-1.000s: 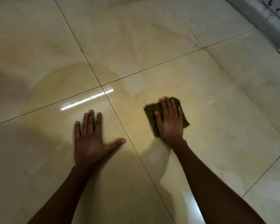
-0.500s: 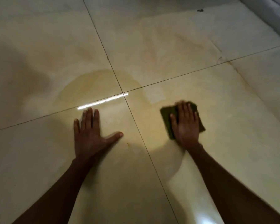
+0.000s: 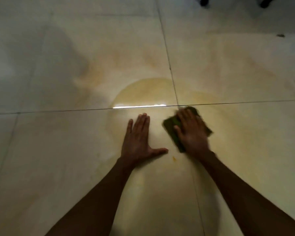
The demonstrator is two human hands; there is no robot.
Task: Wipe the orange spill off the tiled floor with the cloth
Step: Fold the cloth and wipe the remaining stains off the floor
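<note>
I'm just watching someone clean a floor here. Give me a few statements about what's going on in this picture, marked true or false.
1. The right hand presses flat on a green cloth. True.
2. The left hand holds a second cloth. False: it rests bare on the tiled floor, fingers spread.
3. An orange-tinted puddle lies beyond the hands. True.
4. The cloth lies in the middle of that puddle. False: it sits to the puddle's right, near the crossing of the tile joints.
5. A small orange speck lies near the left thumb. True.
</note>
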